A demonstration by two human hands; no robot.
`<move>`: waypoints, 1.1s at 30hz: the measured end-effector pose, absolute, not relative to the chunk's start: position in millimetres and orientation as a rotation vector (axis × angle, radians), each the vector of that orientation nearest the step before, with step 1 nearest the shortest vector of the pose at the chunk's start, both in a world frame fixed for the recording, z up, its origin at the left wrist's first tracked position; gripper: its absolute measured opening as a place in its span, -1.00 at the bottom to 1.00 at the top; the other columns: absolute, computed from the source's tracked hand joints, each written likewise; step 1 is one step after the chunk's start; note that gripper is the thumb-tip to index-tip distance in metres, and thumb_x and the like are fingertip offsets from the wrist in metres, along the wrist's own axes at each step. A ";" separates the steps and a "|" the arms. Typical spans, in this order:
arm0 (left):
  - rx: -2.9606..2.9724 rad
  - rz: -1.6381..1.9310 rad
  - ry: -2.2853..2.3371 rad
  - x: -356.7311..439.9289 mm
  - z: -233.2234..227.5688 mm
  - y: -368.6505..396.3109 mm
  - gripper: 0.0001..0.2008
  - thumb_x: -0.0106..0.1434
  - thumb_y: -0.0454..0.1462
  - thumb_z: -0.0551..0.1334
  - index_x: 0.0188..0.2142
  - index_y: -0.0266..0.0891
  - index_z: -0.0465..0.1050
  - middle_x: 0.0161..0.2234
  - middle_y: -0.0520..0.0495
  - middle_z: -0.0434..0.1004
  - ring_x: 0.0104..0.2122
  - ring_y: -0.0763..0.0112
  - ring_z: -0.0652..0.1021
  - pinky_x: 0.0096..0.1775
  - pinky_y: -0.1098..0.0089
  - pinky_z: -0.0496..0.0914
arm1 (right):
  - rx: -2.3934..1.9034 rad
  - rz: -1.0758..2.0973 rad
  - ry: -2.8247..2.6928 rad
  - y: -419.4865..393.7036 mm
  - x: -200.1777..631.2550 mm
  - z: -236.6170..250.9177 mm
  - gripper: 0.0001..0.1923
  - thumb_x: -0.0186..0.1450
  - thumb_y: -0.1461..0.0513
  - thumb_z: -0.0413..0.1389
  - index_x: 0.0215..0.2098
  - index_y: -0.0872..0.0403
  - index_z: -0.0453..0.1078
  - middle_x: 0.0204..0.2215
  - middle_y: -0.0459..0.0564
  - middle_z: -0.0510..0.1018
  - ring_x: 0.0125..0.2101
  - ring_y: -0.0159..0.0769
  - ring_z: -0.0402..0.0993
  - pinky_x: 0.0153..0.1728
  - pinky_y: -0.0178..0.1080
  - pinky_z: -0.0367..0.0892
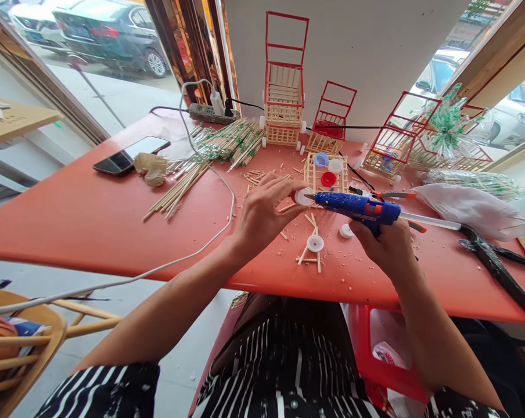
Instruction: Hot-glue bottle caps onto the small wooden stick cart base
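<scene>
Head view: the left hand point(262, 212) pinches a white bottle cap point(304, 196) at its fingertips, and the nozzle of the blue glue gun point(353, 207) touches that cap. The right hand point(387, 247) is wrapped around the gun's handle. Just below the pinch — another white cap on sticks point(315, 244) lies on the red table point(79, 220).

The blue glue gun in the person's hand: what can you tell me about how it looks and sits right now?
The glue gun has a blue, plastic-looking body with an orange trigger part and a whitish glue stick jutting out the back. The right hand grips it from below, holding it roughly level above the red table. Its nozzle points left and meets a white cap pinched in the left hand. Whether glue is coming out cannot be seen.
</scene>
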State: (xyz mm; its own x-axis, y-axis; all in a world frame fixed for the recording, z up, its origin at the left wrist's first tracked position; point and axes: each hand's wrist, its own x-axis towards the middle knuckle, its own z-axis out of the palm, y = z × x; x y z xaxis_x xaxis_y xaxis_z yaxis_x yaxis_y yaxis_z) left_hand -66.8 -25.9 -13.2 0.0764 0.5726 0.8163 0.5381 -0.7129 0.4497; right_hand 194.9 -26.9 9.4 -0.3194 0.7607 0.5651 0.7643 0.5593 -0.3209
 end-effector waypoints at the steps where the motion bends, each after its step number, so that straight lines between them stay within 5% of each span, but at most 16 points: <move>1: 2.284 1.751 1.180 -66.7 -13.2 -25.9 -0.79 0.34 -0.19 0.46 -0.09 -0.21 0.66 -0.25 -0.07 0.72 -0.21 0.29 0.61 -0.11 0.30 0.49 | -1.222 -0.001 -2.101 -27.1 194.5 9.8 -0.48 0.36 -0.18 0.09 -0.55 0.00 0.31 -0.70 -0.14 0.24 -0.64 -0.33 0.15 -0.55 -0.23 0.04; 12: 2.308 1.698 1.218 -66.8 -13.1 -24.9 -0.73 0.37 -0.07 0.42 -0.09 -0.20 0.65 -0.23 -0.08 0.73 -0.23 0.29 0.61 -0.08 0.27 0.48 | -1.234 0.014 -2.127 -30.1 191.4 14.1 -0.54 0.37 -0.14 0.09 -0.51 -0.02 0.29 -0.72 -0.20 0.15 -0.68 -0.34 0.09 -0.57 -0.22 0.03; 21: 2.320 1.717 1.154 -66.3 -13.4 -25.0 -0.75 0.37 -0.11 0.42 -0.09 -0.22 0.64 -0.22 -0.08 0.74 -0.25 0.32 0.61 -0.08 0.29 0.47 | -1.216 -0.020 -2.110 -29.1 193.7 7.9 -0.61 0.36 -0.11 0.13 -0.41 0.00 0.39 -0.61 -0.12 0.39 -0.61 -0.29 0.27 -0.51 -0.22 0.13; 33: 2.310 1.666 1.224 -66.4 -13.8 -25.4 -0.75 0.38 -0.09 0.41 -0.09 -0.20 0.64 -0.19 -0.08 0.74 -0.21 0.29 0.62 -0.08 0.30 0.47 | -1.258 0.014 -2.099 -30.2 192.2 9.7 -0.48 0.37 -0.18 0.08 -0.56 -0.04 0.21 -0.75 -0.21 0.10 -0.71 -0.36 0.04 -0.60 -0.22 -0.04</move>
State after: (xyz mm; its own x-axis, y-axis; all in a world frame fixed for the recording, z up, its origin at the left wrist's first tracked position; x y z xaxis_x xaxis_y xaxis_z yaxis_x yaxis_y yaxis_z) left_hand -66.4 -25.4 -13.8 0.1110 0.6107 0.7841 0.5658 -0.6874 0.4553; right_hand 192.2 -30.2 9.7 -0.3009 0.7835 0.5438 0.7761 0.5325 -0.3378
